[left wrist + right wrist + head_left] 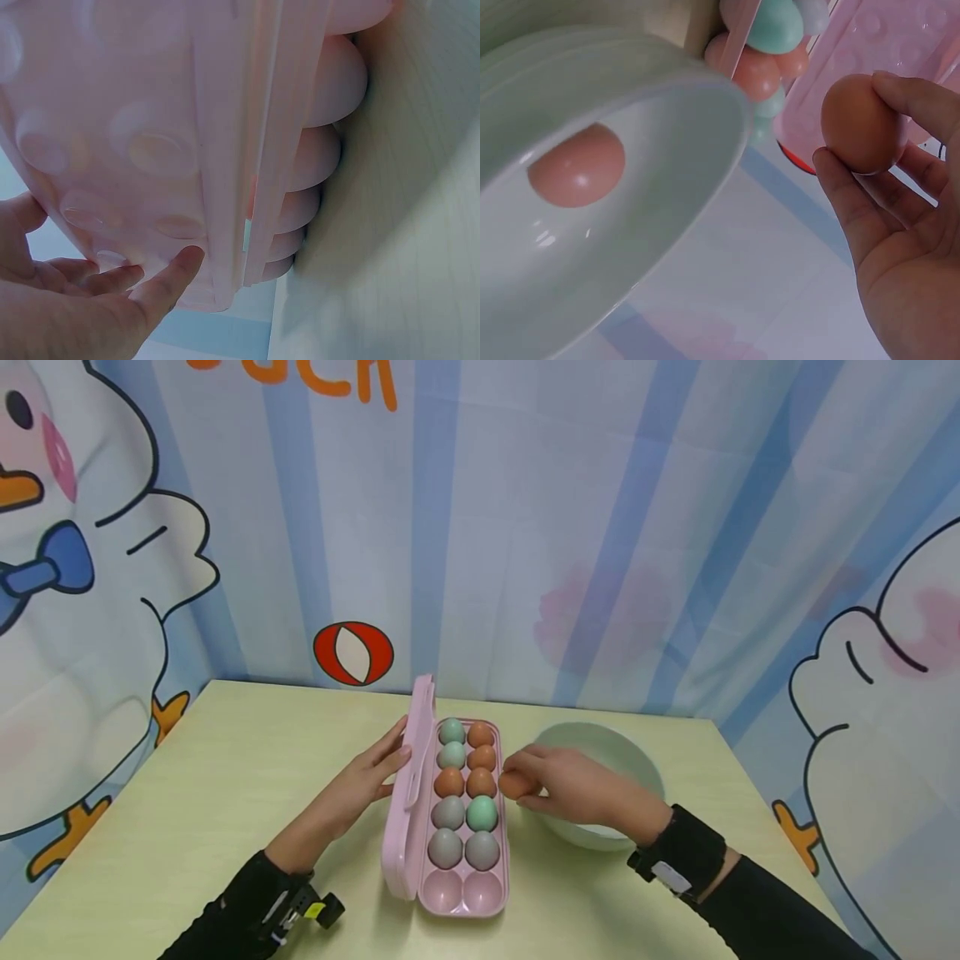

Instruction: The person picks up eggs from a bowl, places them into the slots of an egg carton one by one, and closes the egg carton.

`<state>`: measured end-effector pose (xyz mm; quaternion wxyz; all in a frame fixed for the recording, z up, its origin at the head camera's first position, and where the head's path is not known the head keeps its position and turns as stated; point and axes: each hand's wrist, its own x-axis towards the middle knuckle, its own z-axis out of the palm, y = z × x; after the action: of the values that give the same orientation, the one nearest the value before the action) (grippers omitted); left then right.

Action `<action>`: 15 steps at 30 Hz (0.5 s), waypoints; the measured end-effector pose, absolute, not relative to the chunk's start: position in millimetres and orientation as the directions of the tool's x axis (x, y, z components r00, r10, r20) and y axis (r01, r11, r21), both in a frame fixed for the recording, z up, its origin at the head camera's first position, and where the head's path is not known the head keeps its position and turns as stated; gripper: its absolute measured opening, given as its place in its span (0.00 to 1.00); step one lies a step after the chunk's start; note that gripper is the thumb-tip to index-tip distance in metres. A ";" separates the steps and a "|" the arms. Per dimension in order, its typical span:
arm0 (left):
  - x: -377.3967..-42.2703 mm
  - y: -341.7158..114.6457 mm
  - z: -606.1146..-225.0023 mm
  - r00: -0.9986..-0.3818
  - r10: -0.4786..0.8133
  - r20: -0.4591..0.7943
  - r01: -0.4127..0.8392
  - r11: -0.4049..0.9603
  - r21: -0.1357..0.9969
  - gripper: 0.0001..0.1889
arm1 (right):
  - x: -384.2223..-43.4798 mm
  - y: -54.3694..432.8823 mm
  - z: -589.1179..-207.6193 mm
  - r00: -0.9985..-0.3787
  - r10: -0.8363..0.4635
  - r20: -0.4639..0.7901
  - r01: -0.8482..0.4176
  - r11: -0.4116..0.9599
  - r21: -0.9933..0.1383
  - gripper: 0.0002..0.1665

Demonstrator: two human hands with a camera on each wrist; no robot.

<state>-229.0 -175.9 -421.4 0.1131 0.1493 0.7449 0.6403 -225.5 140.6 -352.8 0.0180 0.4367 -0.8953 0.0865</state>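
A pink egg carton (463,906) stands on the table with its lid (401,852) raised on the left. Brown, grey and green eggs fill its rows, and the two nearest hollows hold none. My left hand (367,781) rests its fingers on the outside of the lid, toward the far end; thumb and fingertips touch the bumpy pink surface in the left wrist view. Between thumb and fingers of my right hand (573,785) is a brown egg (861,124), held between carton and bowl. The pale green bowl (637,760) has another brown egg (581,169) inside.
The light wooden table (187,827) carries the carton and bowl side by side. Behind it hangs a striped blue and white curtain (487,527) printed with cartoon ducks, meeting the table's back edge.
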 end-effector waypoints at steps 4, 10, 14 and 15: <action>-228.7 -175.6 -421.4 -0.928 0.371 0.026 0.079 0.127 0.989 0.36 | -222.0 132.5 -353.8 -0.592 -0.800 0.098 -0.803 0.576 -0.151 0.18; -230.3 -175.7 -422.9 -0.927 0.375 0.028 0.078 0.120 0.990 0.36 | -215.5 118.9 -355.2 -0.538 -0.840 0.074 -0.839 0.525 -0.143 0.18; -231.1 -176.0 -424.1 -0.927 0.374 0.026 0.076 0.120 0.990 0.36 | -210.1 108.8 -358.2 -0.535 -0.845 0.012 -0.839 0.529 -0.127 0.21; -231.1 -175.9 -424.3 -0.928 0.373 0.025 0.076 0.123 0.990 0.36 | -208.9 106.3 -359.0 -0.532 -0.847 -0.007 -0.840 0.528 -0.123 0.21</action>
<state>-231.1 -175.9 -424.3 0.1149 0.1515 0.7403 0.6448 -208.9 106.3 -359.0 -0.0328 0.4827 -0.8736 0.0525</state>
